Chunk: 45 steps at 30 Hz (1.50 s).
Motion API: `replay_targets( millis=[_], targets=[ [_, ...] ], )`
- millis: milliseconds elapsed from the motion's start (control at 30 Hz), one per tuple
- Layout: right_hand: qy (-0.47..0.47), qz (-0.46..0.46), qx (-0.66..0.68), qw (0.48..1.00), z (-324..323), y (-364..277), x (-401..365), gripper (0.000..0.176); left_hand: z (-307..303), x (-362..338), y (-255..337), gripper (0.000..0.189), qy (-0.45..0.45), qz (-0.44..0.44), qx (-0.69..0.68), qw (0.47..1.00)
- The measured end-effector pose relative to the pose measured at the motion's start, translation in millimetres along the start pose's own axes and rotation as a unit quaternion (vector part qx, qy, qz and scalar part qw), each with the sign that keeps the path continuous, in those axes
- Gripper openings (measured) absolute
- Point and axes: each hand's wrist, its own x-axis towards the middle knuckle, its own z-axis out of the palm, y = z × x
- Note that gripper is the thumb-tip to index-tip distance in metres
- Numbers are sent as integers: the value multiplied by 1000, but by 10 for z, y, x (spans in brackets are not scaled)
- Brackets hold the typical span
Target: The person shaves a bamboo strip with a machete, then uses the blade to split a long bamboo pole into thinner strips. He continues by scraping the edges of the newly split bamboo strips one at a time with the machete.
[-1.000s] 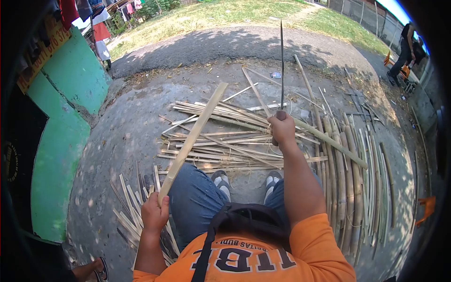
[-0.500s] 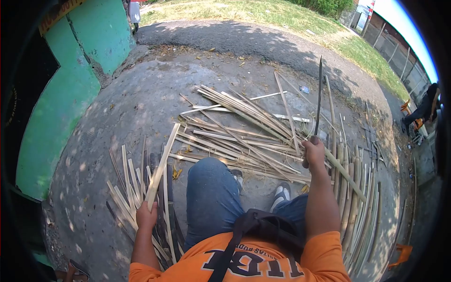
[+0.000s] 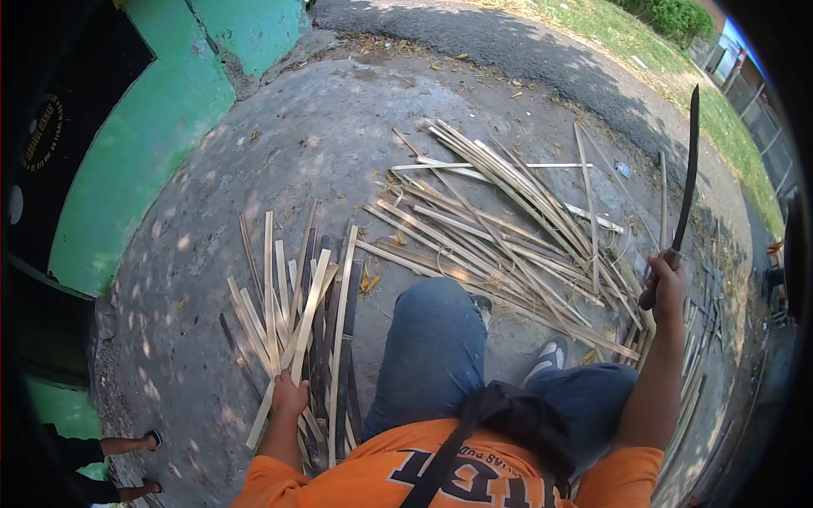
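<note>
My left hand (image 3: 290, 394) is low over a fan of split bamboo strips (image 3: 270, 296) on the ground at my left. Its fingers are closed on one pale bamboo strip (image 3: 310, 317), which slants across the others. At the far right my right hand (image 3: 666, 288) grips the dark handle of a machete (image 3: 690, 169). The long dark blade points up, away from the ground. My bent knee (image 3: 436, 326) stands between the left bundle and a larger heap of bamboo strips (image 3: 508, 229) in front of me.
More bamboo lengths (image 3: 688, 415) lie along my right side, partly hidden by my arm. A green wall (image 3: 144, 178) stands at the left. Another person's legs (image 3: 127, 444) show at the lower left. An asphalt road (image 3: 440, 30) and grass run beyond the concrete.
My left hand has lowered the pale strip onto the left bundle. The green-yellow stick beside my right hand no longer shows. The view has turned, so the scene sits further right.
</note>
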Motion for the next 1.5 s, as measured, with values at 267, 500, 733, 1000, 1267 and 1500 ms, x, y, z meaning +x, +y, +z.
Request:
replay_targets(
  millis=[267, 500, 733, 1000, 1267, 1500],
  targets=[
    [-84, 22, -244, 966, -164, 398, -22, 29, -510, 250, 1437, 45, -74, 251, -69, 963],
    [-208, 49, -440, 872, -509, 443, -133, 38, -1230, 89, 3760, 22, 34, 536, -202, 819],
    [-146, 42, -436, 887, -629, 389, -364, 62, -1523, -1430, 5776, 37, -182, 679, -77, 707],
    [-74, -46, -363, 928, -513, 73, -817, 104, -529, -2318, 5949, 60, -480, 624, -130, 603],
    [-70, -99, -361, 925, 406, -137, -950, 104, -262, -2148, 5709, 56, -544, 462, -386, 584],
    [-182, -226, -252, 923, 1014, -122, -777, 118, -544, -1531, 5615, 35, -527, 419, -526, 520]
  ],
)
